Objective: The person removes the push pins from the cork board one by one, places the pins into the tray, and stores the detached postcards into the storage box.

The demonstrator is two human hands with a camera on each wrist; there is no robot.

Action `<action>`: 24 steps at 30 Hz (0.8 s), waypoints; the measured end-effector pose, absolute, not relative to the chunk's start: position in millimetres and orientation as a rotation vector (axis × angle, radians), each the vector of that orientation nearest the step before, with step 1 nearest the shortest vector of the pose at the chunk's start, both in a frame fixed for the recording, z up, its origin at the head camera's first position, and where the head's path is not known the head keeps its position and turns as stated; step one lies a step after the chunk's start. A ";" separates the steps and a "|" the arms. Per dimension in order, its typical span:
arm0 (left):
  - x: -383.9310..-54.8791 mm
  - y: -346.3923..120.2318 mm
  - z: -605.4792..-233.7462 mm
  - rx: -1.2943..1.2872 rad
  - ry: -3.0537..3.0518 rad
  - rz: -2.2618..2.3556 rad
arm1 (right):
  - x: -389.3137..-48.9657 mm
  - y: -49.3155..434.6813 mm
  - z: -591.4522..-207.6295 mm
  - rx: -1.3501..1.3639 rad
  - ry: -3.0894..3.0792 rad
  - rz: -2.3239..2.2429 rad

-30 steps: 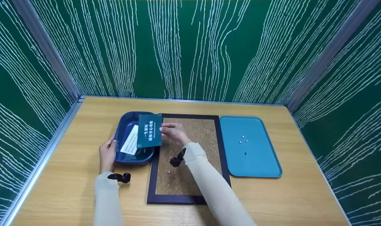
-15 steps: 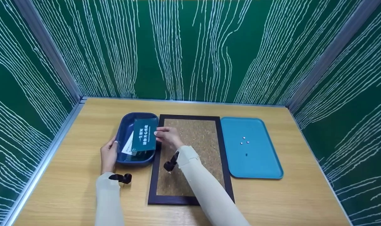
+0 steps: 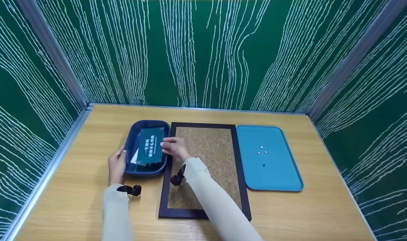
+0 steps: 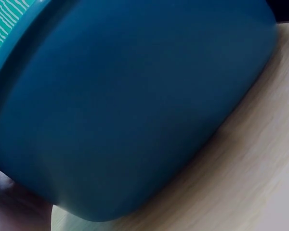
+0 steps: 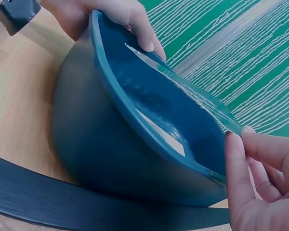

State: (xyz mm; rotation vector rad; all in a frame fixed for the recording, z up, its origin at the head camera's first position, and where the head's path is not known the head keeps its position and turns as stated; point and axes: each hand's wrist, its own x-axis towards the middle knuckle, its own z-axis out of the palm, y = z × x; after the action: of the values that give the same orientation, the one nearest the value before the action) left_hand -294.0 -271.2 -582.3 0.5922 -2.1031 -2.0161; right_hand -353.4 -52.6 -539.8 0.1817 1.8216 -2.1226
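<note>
A dark blue basin (image 3: 131,134) stands at the left of the table. My left hand (image 3: 117,164) grips its left rim, thumb on the inner side. My right hand (image 3: 176,148) pinches the right edge of a green card (image 3: 150,145) with white lettering, between thumb and fingers. The card hangs over the basin's opening; in the right wrist view the card (image 5: 192,94) spans the opening at a tilt. Beneath it a white card (image 3: 134,157) lies inside the basin, mostly hidden. The left wrist view is mostly filled by the basin's outer wall (image 4: 135,106).
A cork board (image 3: 210,150) in a dark frame lies right beside the basin, under my right forearm. Further right is a flat blue tray (image 3: 273,174) with several tiny pieces on it, three pale pins (image 3: 261,147) among them. Green walls with white lines enclose the table.
My right hand has moved left and slightly down with the green card, which now covers more of the basin and the white card. My left hand keeps its grip on the rim.
</note>
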 end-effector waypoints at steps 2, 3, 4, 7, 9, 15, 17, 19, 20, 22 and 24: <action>-293.7 -271.1 -582.1 0.599 -2.105 -2.017 | -352.8 -54.1 -539.9 0.185 1.823 -2.126; -293.8 -270.9 -582.0 0.603 -2.108 -2.015 | -352.6 -54.8 -539.8 0.186 1.824 -2.125; -293.7 -270.7 -581.9 0.602 -2.108 -2.013 | -352.5 -55.2 -539.8 0.185 1.826 -2.124; -293.9 -269.6 -582.1 0.583 -2.089 -2.007 | -352.6 -55.8 -539.2 0.180 1.826 -2.120; -294.0 -269.1 -582.3 0.576 -2.081 -1.998 | -352.9 -55.9 -538.9 0.178 1.824 -2.114; -294.3 -269.4 -581.8 0.588 -2.089 -1.995 | -352.5 -56.5 -537.7 0.196 1.832 -2.113; -294.6 -269.9 -581.8 0.596 -2.094 -2.000 | -352.8 -57.1 -537.8 0.201 1.831 -2.116; -294.6 -270.1 -581.8 0.597 -2.095 -2.003 | -352.9 -57.7 -538.4 0.197 1.831 -2.117; -294.7 -270.2 -582.0 0.603 -2.098 -2.003 | -352.8 -57.8 -538.4 0.193 1.831 -2.115; -294.6 -270.1 -582.0 0.610 -2.100 -1.999 | -352.5 -58.1 -538.4 0.186 1.822 -2.115; -294.4 -269.6 -581.9 0.619 -2.104 -1.990 | -352.4 -58.3 -538.6 0.178 1.808 -2.119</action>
State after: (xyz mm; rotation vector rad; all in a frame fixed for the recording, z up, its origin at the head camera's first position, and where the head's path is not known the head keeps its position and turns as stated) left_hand -294.4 -269.6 -581.9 0.6195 -2.1041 -1.9895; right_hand -352.4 -58.3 -538.6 0.1776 1.8079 -2.1189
